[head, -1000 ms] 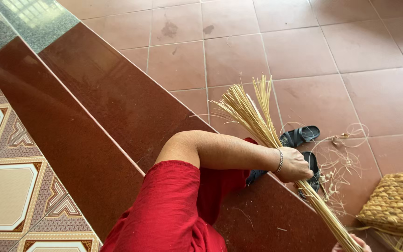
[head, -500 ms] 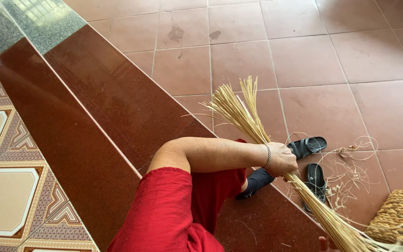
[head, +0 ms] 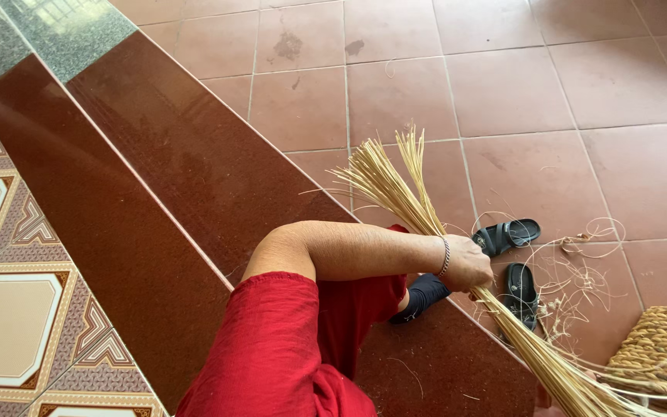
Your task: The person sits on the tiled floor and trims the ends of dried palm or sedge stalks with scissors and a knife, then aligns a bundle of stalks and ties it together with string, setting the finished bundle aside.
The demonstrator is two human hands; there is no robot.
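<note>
Straw bundle gripped at mid-length on red-tiled steps

Pale yellow bundle of long dry straw stalks (head: 426, 224) is seen held slantwise above the polished dark red stone steps (head: 194, 177), its fanned tips pointing up and away over the terracotta floor tiles (head: 550, 85) and its thicker end running down to the lower right edge of the view. It is clasped about midway by the left hand (head: 466, 264), whose fingers are curled tight around the stalks; a thin bracelet (head: 445, 256) is worn at the wrist. The right hand is out of view, so its fingers cannot be told. The stalks are judged light and springy but brittle, apt to splay or slip singly, so a firm wrap around the gathered middle is thought the safest hold. A pair of black sandals (head: 512, 255) lies just beyond the hand, with loose curled fibres (head: 580, 262) strewn beside them and a woven straw basket (head: 661, 344) near the lower right. A red sleeve (head: 272, 347) fills the foreground.
</note>
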